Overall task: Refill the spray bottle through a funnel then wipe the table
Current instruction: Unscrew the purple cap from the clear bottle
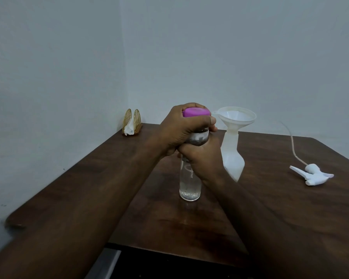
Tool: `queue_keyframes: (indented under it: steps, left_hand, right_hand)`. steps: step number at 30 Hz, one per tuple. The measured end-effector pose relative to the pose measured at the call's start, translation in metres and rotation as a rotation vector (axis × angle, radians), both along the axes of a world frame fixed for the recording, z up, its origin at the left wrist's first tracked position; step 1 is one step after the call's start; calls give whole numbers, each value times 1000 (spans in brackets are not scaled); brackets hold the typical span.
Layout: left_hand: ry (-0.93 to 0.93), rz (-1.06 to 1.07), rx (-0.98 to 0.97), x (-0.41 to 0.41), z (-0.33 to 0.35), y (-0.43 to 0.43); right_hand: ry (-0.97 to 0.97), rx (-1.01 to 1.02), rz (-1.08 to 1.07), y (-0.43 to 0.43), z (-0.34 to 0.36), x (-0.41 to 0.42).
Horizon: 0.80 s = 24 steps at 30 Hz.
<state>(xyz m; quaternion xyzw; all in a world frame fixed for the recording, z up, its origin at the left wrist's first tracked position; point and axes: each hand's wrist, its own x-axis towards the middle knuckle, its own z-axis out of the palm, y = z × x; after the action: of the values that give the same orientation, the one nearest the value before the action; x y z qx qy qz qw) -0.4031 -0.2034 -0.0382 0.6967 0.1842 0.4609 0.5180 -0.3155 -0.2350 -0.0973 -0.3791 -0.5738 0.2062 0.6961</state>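
At centre frame we steady the clear water bottle (189, 186) on the counter (270, 208). Our right hand (201, 156) curls its fingers round the neck so the bottle cannot turn, while the fingers of our left hand (181, 127) wrap the purple cap (195, 112), likely to twist it. Just right of them the spray bottle (232, 158) stands open with the funnel (238, 115) seated in its mouth, ready for pouring. Its spray head (314, 175) lies aside at far right. A napkin holder (131, 122) waits upper left for wiping.
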Motion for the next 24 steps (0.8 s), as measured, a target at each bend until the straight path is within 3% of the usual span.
queue_keyframes:
  steps: [5,14,20,24]
  left_hand:
    - [37,-17,60,-2,3,2]
    - [207,-209,153,-8,39,10]
    - [145,-509,-155,0,40,14]
    - [163,-440,-152,6,40,13]
  right_hand:
    - [7,-30,57,1,2,5]
    - [-9,-297,290,3,2,18]
    - [54,-351,498,8,-1,23]
    - [77,-345,513,4,2,23]
